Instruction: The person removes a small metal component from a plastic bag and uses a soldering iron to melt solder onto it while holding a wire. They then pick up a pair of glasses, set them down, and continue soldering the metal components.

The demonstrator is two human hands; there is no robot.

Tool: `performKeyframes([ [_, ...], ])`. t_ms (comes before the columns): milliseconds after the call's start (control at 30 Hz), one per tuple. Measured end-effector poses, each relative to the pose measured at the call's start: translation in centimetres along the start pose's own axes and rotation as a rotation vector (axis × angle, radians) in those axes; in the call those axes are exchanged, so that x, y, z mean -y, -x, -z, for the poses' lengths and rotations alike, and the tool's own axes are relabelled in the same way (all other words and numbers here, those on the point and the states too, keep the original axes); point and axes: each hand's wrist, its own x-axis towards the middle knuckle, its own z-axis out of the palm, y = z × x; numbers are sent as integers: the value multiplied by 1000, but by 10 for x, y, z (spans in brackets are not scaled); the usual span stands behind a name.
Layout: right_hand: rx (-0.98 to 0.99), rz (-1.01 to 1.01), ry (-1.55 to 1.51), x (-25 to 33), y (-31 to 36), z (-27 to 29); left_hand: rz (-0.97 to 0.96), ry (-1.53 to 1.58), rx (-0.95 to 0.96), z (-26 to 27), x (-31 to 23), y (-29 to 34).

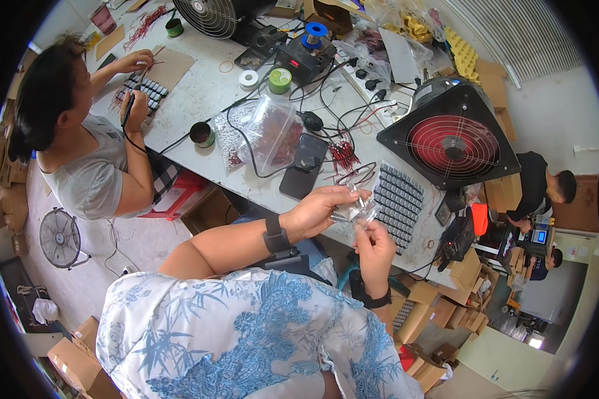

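Observation:
Above the table's near edge, my left hand (321,209) pinches the upper end of a small clear plastic bag (363,213). My right hand (375,247) grips its lower end between thumb and fingers. The bag looks crumpled and shiny, and its contents are too small to make out. Just right of the bag lies a block of grey, square-topped small parts (400,199) in close rows. Dark and red wires (357,174) lie beyond my fingers.
A black phone (304,166) and bags of small parts (271,133) lie to the left. A square black fan (453,145) stands at right. Cables cross the table around a soldering station (304,58). A co-worker (93,133) sits at left, handling similar parts.

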Motion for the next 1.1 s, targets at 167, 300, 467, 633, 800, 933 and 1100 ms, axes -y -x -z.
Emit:
performKeyframes([
  [167,111,-95,106,3,-3,7,27,-52,2,-1,7,-4],
  [300,78,-55,48,-1,-5,-2,-22,-75,7,1,3,-1],
  [467,37,-8,-27,4,-3,-3,-4,-106,-5,-5,-3,-1],
  [633,22,15,-68,1,1,8,16,-131,23,-7,-1,-2],
  [800,70,-4,-32,5,2,17,6,-281,90,-6,0,-3],
  [933,2,7,-76,-3,2,16,-39,-418,140,-8,-6,-2],
  [1100,-154,157,-293,-8,-11,34,-83,-464,87,6,-8,-7],
])
